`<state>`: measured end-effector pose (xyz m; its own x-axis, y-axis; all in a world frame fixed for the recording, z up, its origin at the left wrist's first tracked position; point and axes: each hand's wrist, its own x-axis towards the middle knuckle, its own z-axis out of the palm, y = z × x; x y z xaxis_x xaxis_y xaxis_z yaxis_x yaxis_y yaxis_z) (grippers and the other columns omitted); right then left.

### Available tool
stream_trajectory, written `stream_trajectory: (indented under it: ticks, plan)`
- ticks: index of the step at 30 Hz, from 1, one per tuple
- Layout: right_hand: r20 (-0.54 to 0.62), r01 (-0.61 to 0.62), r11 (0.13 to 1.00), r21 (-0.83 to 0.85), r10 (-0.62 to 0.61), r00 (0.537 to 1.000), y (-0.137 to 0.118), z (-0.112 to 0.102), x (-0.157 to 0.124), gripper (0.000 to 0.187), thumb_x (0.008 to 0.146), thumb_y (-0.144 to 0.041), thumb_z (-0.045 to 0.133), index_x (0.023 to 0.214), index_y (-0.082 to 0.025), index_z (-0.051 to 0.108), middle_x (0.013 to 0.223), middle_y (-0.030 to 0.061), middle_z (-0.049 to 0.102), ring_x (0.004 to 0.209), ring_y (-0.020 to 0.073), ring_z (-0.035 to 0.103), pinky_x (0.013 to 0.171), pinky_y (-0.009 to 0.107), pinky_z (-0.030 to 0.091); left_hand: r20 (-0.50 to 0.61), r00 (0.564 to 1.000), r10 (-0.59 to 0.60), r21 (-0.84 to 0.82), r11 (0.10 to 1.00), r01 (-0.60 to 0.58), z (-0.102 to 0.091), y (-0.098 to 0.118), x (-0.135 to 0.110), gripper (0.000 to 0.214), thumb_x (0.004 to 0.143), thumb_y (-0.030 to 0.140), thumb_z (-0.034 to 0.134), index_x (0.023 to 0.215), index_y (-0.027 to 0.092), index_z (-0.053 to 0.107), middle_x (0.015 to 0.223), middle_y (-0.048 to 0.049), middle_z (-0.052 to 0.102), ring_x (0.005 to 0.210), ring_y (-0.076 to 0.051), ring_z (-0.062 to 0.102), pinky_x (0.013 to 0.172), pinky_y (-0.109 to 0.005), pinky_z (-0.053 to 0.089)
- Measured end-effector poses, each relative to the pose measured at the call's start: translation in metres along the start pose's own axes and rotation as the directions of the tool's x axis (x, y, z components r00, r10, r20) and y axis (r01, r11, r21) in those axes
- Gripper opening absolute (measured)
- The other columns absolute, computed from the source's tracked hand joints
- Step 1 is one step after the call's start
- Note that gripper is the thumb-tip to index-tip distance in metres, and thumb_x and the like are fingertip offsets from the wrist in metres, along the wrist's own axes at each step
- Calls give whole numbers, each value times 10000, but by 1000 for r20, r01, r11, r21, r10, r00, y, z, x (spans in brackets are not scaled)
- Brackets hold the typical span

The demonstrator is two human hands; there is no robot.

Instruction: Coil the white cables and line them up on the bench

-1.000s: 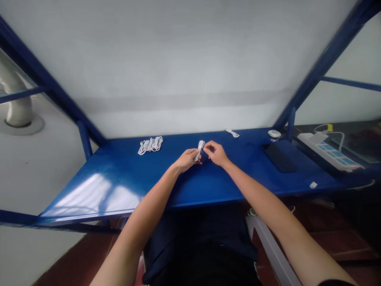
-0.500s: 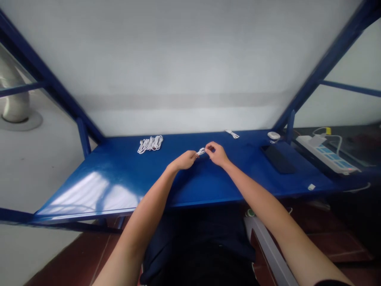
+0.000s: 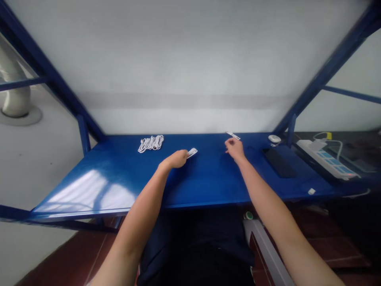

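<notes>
My left hand (image 3: 177,159) is closed on a small coiled white cable (image 3: 192,152) that sticks out to the right of its fingers, just above the blue table (image 3: 119,178). My right hand (image 3: 234,147) is apart from it, further right and back, with its fingers loosely bent and nothing in them. Its fingertips are close to another small white cable bundle (image 3: 232,135) lying at the table's back edge. A pile of coiled white cables (image 3: 151,143) lies at the back left.
A black flat device (image 3: 278,162) and a white round object (image 3: 274,138) lie at the right of the table. A white power strip (image 3: 327,158) sits on the neighbouring dark surface. A small white piece (image 3: 311,191) lies near the front right edge. Blue frame posts stand at both back corners.
My hands have parted. The right hand let go of the cable and moved right and back toward the far bundle. The left hand kept the coiled cable and shifted slightly left.
</notes>
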<state>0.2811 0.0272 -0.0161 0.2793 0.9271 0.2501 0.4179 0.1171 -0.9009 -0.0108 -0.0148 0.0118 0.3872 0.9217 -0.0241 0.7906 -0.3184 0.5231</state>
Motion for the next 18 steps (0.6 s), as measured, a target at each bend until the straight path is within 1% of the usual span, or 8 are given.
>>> stream_trajectory:
  ticks: [2,4,7,9,12,14,16,18]
  plan:
    - [-145,23,976,-218,-55,988,9,-21,7,107,737,-256,511,748,-184,591,739,56,619,659,190,569,636,343,514,-99,982,-159,159,972,173,1,-2,4,204,864,123,432,916,119,629,889,-178,683,780,-262,645,668,-306,440]
    - [-203,48,896,-441,-152,967,19,-44,11,123,757,-214,487,766,-171,602,784,95,635,761,221,578,766,373,490,-218,941,-258,277,908,313,3,-6,10,283,848,51,400,1040,50,608,983,-240,662,937,-305,647,763,-341,467]
    - [-258,4,781,-624,-211,943,35,-72,13,167,781,-203,460,806,-158,618,870,138,619,872,272,555,799,407,455,-355,900,-252,388,837,387,0,-15,20,363,867,18,334,1131,-17,580,1087,-289,622,1082,-332,606,844,-383,479]
    - [-312,-57,747,-662,-205,928,44,-81,15,174,779,-202,460,816,-155,623,918,160,590,918,296,531,802,423,436,-380,888,-259,425,804,416,-6,-23,26,397,880,9,292,1150,-40,578,1102,-306,614,1081,-332,610,840,-393,491]
    - [-353,-148,724,-674,-139,925,50,-83,16,187,733,-202,508,867,-139,622,1023,188,541,998,327,489,825,439,414,-357,880,-312,450,768,455,-17,-33,34,388,862,8,335,1148,-34,596,1089,-301,629,1055,-323,627,835,-383,498]
    - [-354,-185,704,-686,-101,930,48,-79,17,265,707,-207,539,947,-120,610,1098,205,512,1050,348,461,848,458,405,-337,886,-318,459,766,450,-20,-34,37,366,845,29,401,1143,-16,607,1078,-287,639,1054,-323,624,840,-374,491]
    - [-318,-152,688,-709,-120,941,43,-71,18,329,713,-201,540,1023,-102,589,1145,217,497,1080,356,446,869,475,398,-360,887,-290,447,781,437,-18,-32,35,347,853,92,456,1149,-16,601,1079,-292,633,1070,-343,606,857,-387,475]
    - [-230,-49,672,-739,-183,956,36,-62,21,346,741,-184,518,1069,-91,578,1161,218,500,1095,349,444,885,473,393,-414,886,-210,439,806,397,-13,-30,31,384,871,193,497,1180,-18,577,1128,-312,602,1135,-384,550,909,-442,434]
